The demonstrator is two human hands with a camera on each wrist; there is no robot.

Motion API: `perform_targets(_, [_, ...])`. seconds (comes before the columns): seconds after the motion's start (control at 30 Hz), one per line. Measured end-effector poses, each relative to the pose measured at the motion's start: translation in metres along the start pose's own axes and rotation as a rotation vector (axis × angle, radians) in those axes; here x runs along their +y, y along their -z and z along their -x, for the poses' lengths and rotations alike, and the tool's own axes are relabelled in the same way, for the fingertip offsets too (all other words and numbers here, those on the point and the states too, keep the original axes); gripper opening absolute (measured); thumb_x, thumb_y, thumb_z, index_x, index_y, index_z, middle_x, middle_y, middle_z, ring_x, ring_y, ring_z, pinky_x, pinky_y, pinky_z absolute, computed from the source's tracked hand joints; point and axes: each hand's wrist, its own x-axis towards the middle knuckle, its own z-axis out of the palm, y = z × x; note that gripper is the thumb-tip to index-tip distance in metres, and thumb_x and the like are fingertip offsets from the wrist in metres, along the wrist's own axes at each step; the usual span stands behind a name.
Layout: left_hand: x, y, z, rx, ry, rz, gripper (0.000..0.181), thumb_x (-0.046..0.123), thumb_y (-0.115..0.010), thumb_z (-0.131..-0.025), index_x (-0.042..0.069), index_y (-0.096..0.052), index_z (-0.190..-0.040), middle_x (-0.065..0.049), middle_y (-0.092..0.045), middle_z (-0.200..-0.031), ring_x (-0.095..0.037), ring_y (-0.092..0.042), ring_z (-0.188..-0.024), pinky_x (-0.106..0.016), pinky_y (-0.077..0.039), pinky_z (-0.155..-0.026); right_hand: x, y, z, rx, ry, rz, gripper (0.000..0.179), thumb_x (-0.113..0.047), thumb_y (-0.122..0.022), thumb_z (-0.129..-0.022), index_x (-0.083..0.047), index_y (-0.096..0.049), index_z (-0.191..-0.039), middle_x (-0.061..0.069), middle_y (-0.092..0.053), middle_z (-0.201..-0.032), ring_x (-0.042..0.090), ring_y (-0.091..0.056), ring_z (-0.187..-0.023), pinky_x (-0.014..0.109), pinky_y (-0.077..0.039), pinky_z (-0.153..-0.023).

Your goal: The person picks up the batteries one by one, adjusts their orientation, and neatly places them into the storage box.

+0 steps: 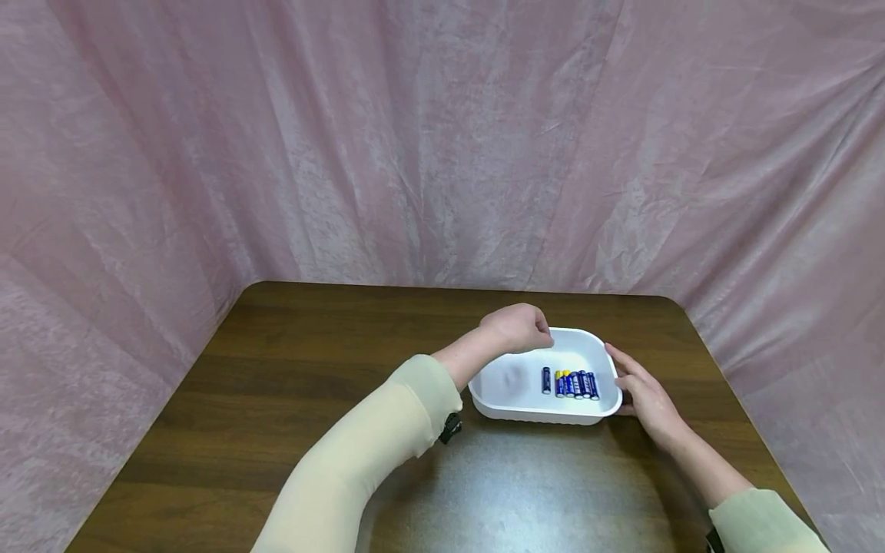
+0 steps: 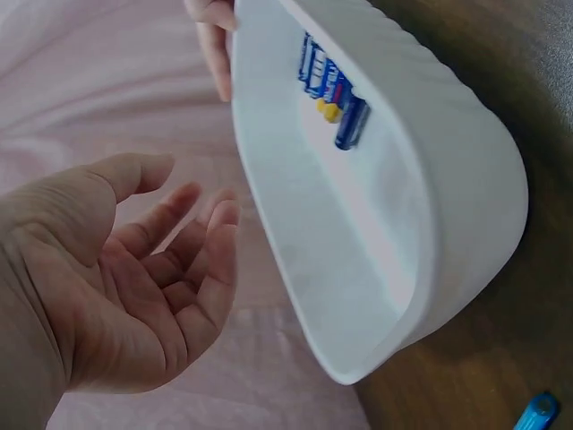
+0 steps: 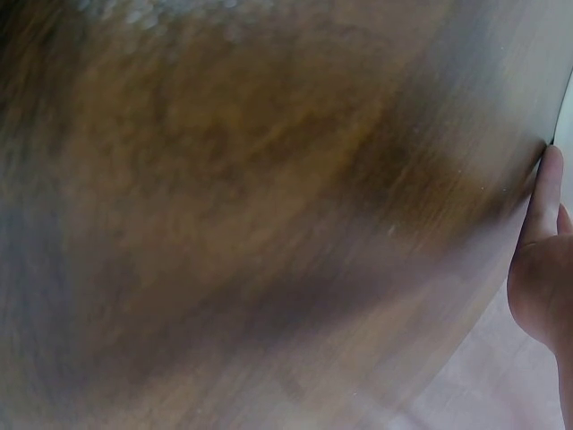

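Observation:
A white plastic tub (image 1: 512, 384) stands on the table. Inside it several blue batteries (image 1: 579, 385) lie side by side, a few with yellow ends, and a single dark blue battery (image 1: 546, 380) lies slightly apart to their left. Above the tub's far rim is my left hand (image 1: 517, 326). The left wrist view shows that hand (image 2: 152, 269) with loosely bent fingers, thumb apart from them, holding nothing. My right hand (image 1: 646, 399) rests against the tub's right end, fingers spread along the rim; its extended digit (image 3: 544, 193) touches the side in the right wrist view.
A bright blue cylinder end (image 2: 537, 414) shows on the table in the left wrist view's lower corner, only partly visible. The brown wooden table (image 1: 276, 369) has rounded far corners, and a pink curtain (image 1: 415, 153) hangs behind it.

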Motion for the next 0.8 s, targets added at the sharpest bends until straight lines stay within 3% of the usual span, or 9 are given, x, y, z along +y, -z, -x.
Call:
perform_targets(0.23, [0.001,0.011,0.009,0.059,-0.093,-0.01,0.024,0.042,-0.066,-0.098,0.026,-0.073,-0.115,0.014,-0.069,-0.107,-0.007,-0.061,-0.098,-0.032,-0.049,-0.081,0.0,0.0,0.0,0.002,-0.002,0.008,0.061,-0.01,-0.036,-0.105,-0.019,-0.024,-0.164,0.027,-0.03,-0.16,0.034,-0.051,-0.125,0.039,-0.059,-0.079])
perform_targets(0.43, [0.001,0.017,0.017,0.096,-0.124,-0.009,0.027,0.042,-0.064,-0.099,0.027,-0.073,-0.119,0.015,-0.07,-0.115,-0.006,-0.062,-0.102,-0.031,-0.049,-0.084,-0.001,0.0,0.0,0.005,-0.003,0.011,0.06,-0.01,-0.035,-0.105,-0.019,-0.024,-0.164,0.028,-0.03,-0.16,0.04,-0.048,-0.127,0.038,-0.059,-0.079])
perform_targets(0.8, [-0.008,0.025,0.03,0.155,-0.181,0.005,0.029,0.04,-0.065,-0.099,0.025,-0.073,-0.122,0.012,-0.07,-0.109,-0.005,-0.062,-0.097,-0.029,-0.05,-0.078,-0.001,0.0,0.0,0.01,-0.022,0.014,0.061,-0.011,-0.036,-0.105,-0.019,-0.024,-0.164,0.027,-0.029,-0.161,0.041,-0.047,-0.128,0.039,-0.058,-0.079])
